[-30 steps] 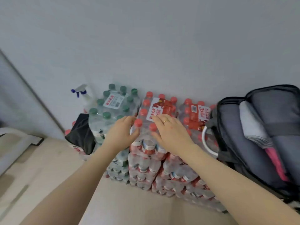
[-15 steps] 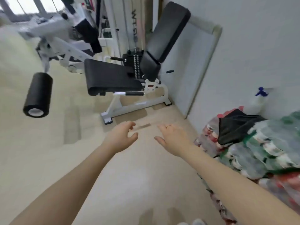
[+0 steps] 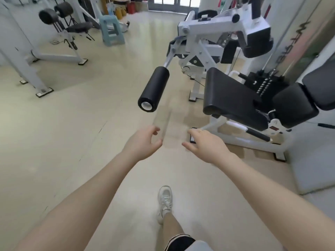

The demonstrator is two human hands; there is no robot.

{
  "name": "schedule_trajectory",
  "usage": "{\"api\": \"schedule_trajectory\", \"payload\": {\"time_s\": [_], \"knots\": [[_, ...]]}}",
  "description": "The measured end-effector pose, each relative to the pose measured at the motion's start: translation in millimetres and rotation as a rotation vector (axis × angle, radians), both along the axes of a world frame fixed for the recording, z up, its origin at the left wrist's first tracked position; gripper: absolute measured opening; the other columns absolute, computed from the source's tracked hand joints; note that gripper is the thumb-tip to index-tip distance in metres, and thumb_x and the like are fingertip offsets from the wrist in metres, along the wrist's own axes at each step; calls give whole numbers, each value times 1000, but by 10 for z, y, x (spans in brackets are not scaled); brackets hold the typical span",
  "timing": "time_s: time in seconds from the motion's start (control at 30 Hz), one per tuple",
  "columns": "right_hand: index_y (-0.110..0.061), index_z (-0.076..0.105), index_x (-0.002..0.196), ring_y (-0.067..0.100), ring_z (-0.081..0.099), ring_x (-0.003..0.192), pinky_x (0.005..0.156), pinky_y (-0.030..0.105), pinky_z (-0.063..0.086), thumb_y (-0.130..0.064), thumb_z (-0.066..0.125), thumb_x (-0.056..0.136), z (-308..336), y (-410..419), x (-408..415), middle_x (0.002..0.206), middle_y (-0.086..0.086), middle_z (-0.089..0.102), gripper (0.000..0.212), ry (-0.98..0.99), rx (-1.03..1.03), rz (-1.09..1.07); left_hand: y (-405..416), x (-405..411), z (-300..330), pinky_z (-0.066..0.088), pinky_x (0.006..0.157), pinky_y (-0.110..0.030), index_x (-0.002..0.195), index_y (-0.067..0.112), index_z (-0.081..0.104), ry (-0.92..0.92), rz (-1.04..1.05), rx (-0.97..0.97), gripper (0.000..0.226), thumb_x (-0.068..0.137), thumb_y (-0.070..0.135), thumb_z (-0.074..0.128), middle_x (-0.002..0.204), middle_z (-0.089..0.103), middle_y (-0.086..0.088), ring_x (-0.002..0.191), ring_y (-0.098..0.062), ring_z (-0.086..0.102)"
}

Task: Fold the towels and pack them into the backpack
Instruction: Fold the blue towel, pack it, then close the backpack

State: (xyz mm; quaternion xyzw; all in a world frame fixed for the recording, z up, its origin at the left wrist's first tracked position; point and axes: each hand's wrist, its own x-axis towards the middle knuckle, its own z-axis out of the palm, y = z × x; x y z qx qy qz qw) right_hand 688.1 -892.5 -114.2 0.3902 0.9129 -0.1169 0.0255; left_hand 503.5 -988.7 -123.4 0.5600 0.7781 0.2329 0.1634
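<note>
My view has swung from the bottles to the gym floor (image 3: 76,134). Left hand (image 3: 143,144) and right hand (image 3: 204,144) hang loose, holding nothing. No towel or backpack visible; I judge relocation necessary.

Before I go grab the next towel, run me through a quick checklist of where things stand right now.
1. Left hand free: ok, fingers relaxed, holding nothing.
2. Right hand free: ok, open and empty.
3. Towel in view: not ok, none visible.
4. Backpack in view: not ok, out of frame.
5. Floor ahead walkable: ok, bare between the hands and the blue stool.
6. Clearance from the black foam roller: cannot tell, it juts out just beyond the hands.
</note>
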Motion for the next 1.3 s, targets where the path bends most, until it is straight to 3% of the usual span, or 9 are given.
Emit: {"api": "schedule_trajectory", "payload": {"time_s": [0.27,0.47,0.67,0.83,0.97,1.17,1.3], "knots": [[-15,43,124,26,51,113,86,39,47,-49,41,92,-41,1558,-1706,124,6,54,47,-53,-61,23,1368,-1561,100,42,88,-29,126,19,48,-61,92,-114,39,89,30,51,123,56,5,112,-15,51],[-14,47,119,26,53,108,82,38,47,-42,42,93,78,2459,-2905,120,5,56,39,-55,-54,56,2216,-2690,241,45,88,-31,124,19,49,-109,109,-81,37,89,31,50,116,57,4,109,-15,53],[-15,43,127,25,53,108,81,36,46,-38,40,95,-63,3240,-4166,122,4,54,39,-56,-23,50,3067,-4032,43,41,86,-27,126,14,49,-150,55,-69,37,91,25,51,116,58,-2,107,-17,53],[-16,42,132,23,50,117,89,34,42,-34,39,96,-150,3890,-5252,130,3,51,40,-9,-57,-108,3929,-5241,28,41,86,-27,124,11,50,-121,-88,-103,35,91,22,51,114,59,-3,105,-19,54],[-16,46,127,23,52,114,83,33,43,-32,40,95,-37,4396,-5900,128,2,52,37,44,-52,-247,4687,-5970,143,41,85,-26,122,11,52,-100,-226,-137,33,91,21,50,110,61,-3,104,-19,55],[-13,57,114,24,55,105,86,37,48,-27,45,94,-57,5091,-6178,115,5,60,28,140,-132,-490,5803,-6366,122,36,74,-20,118,7,55,-157,-355,-118,29,90,15,50,98,62,-3,93,-19,57],[-8,62,106,21,57,96,80,30,45,-23,47,93,-122,5876,-6309,105,5,64,25,402,-325,-733,6644,-6519,20,41,77,-25,120,8,52,-135,-485,-176,30,91,15,49,104,63,-4,91,-23,59]]}}
